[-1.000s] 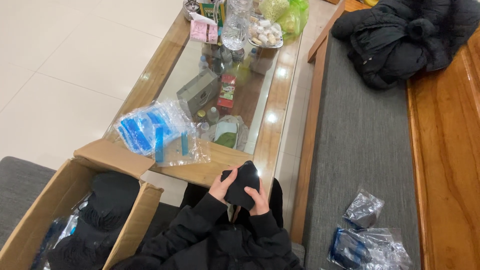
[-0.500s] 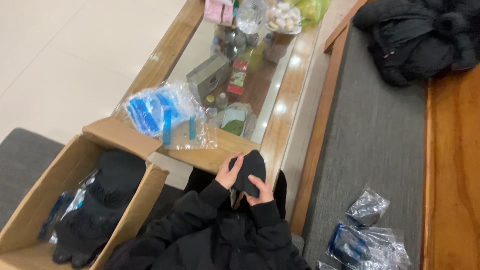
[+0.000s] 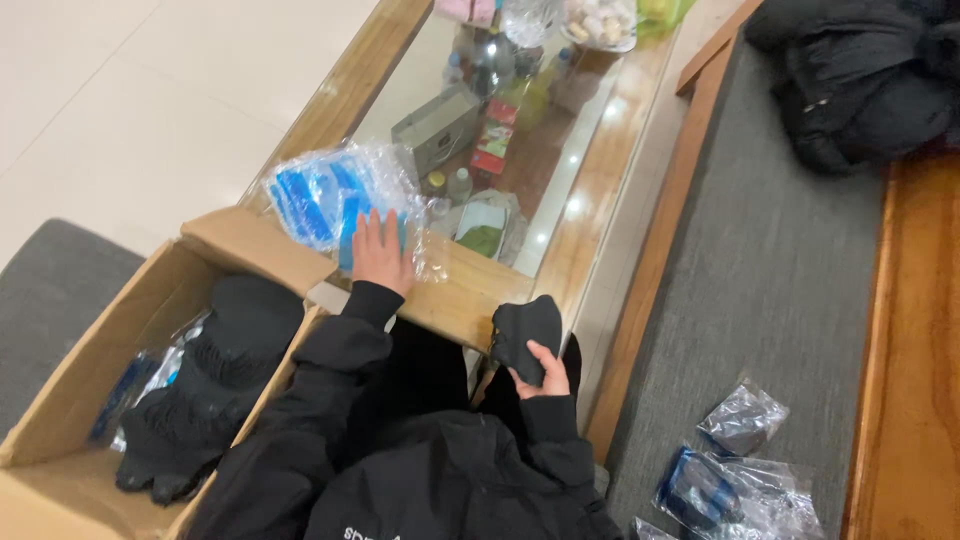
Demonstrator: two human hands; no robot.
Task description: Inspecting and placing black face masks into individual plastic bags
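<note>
The grey sofa cushion (image 3: pixel 780 290) and the glass-topped desk (image 3: pixel 590 200) frame an open cardboard box (image 3: pixel 90 400) of dark gloves beside the person's knees. A second ago both hands were together on the folded black glove (image 3: pixel 527 335); now the left hand (image 3: pixel 381 252) has reached out, fingers flat and open, onto the pile of clear plastic bags (image 3: pixel 330 195) at the desk's near end. The right hand (image 3: pixel 543 373) alone has its grip closed around the glove, just off the desk's corner above the lap.
</note>
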